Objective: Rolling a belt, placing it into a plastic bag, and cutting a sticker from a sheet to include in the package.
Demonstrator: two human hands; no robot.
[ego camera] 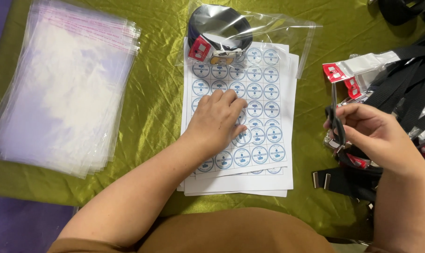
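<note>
While one coiled black belt (220, 28) already lies sealed inside a clear bag (278, 33) at the top edge of the sticker sheets, most of the packing appears to be left. The left hand (218, 119) rests palm down on the top sheet of round blue-and-white stickers (264, 93), its fingers (229, 96) curled and pressing near the middle of the sheet as though picking at one sticker; whether a sticker has come loose under the fingertips cannot be told, since the hand covers that spot. The sheet sits on a small stack of like sheets (240, 185), and nearly every circle on the visible part is still in place, which suggests few have been used so far. The right hand (374, 133) is held above the cloth to the right of the sheets, its fingers closed around a loop of black belt strap (336, 122) that hangs down between thumb and forefinger. Just beyond that hand lies a heap of loose black belts (404, 89) with red-and-white tags (336, 72) and metal buckles, none of them bagged, so a good many seem to be waiting. On the far left, well apart from both hands, a thick pile of empty clear bags (65, 89) lies fanned on the olive-green cloth (154, 117), looking largely untouched. Judging by one finished bag against the full heap and pile, the job looks to be in its early part.
</note>
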